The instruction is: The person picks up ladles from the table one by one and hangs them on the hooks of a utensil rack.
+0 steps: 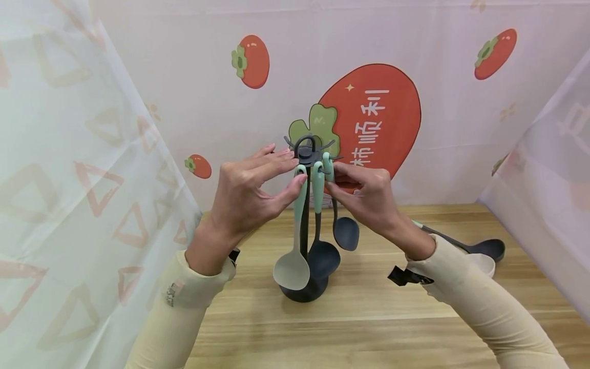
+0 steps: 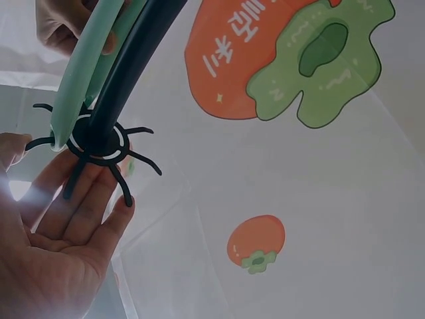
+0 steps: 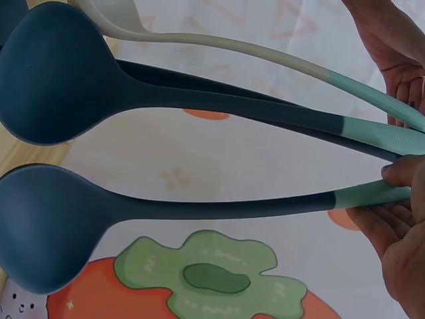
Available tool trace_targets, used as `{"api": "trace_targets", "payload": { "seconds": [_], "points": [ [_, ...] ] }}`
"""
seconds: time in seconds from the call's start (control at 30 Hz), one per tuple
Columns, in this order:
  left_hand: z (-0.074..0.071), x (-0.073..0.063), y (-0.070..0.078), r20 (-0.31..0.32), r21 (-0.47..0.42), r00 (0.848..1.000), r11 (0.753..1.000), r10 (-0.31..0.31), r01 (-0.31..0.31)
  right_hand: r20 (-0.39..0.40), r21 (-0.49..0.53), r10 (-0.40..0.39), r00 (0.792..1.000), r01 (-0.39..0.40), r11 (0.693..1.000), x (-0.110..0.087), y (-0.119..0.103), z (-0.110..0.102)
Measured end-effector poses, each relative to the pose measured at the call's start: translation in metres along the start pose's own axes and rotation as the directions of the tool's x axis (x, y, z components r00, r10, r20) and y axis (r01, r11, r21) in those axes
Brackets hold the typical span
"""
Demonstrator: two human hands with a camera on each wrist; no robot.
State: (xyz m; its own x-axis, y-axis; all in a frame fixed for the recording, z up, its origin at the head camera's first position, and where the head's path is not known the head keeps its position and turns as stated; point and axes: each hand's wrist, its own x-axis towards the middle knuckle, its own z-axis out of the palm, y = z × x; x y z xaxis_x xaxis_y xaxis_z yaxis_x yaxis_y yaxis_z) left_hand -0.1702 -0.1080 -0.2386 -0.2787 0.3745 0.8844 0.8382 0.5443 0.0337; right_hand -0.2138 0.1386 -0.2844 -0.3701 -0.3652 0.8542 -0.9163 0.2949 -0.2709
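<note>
Clock is the head view, centred on the hub (image 1: 306, 153) of a black stand (image 1: 304, 295). Nearest us: right sleeve (image 1: 479, 302) at 4, left sleeve (image 1: 170, 307) at 7:30; we see lettering on the left cuff but can't read it.

Left hand (image 1: 251, 189) at 8: fingers spread, mostly straight, against the hub. Head view gives us its back; left wrist view adds the palm side, fingers behind the hub, thumb by a hook (image 2: 41, 141).

Right hand (image 1: 369, 189) at 4: thumb and fingers pinch the green handle (image 3: 362, 193) of a dark ladle (image 1: 346, 234), bowl hanging at 5. We can't tell if its eye is seated on the stand. Right wrist view shows us its bowl well apart from the other ladles.

Also hanging: beige ladle (image 1: 292, 270) at 6, second dark ladle (image 1: 324, 259) at 5:30. Right wrist view shows faint writing on the latter's handle, too small for us to read.

Stand sits on a wooden table (image 1: 359, 323). Further out at 4: loose ladle (image 1: 488, 249), plus a white item (image 1: 484, 264) partly hidden by the sleeve.

Farthest, back cloth (image 1: 184, 77): big persimmon print (image 1: 396, 123) at 2, where we read 柿顺利 sideways, bottom to top. Left wrist view catches only part of that.
</note>
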Motion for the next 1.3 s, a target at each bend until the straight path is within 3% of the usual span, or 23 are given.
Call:
{"api": "trace_targets", "payload": {
  "seconds": [0.33, 1.03, 1.3],
  "points": [
    [-0.001, 0.000, -0.001, 0.005, 0.013, 1.000, 1.000, 0.028, -0.028, -0.061, 0.051, -0.002, 0.998, 0.005, 0.999, -0.002, 0.004, 0.009],
    [0.002, 0.000, -0.001, -0.007, 0.005, 1.000, 1.000, 0.027, -0.027, -0.080, 0.055, 0.029, 0.996, -0.024, 0.998, -0.006, 0.005, 0.017],
    [0.000, -0.002, -0.002, 0.017, 0.019, 0.999, 0.999, 0.038, -0.038, -0.065, 0.060, 0.037, 0.997, -0.033, 0.998, -0.008, 0.004, 0.018]
  ]
}}
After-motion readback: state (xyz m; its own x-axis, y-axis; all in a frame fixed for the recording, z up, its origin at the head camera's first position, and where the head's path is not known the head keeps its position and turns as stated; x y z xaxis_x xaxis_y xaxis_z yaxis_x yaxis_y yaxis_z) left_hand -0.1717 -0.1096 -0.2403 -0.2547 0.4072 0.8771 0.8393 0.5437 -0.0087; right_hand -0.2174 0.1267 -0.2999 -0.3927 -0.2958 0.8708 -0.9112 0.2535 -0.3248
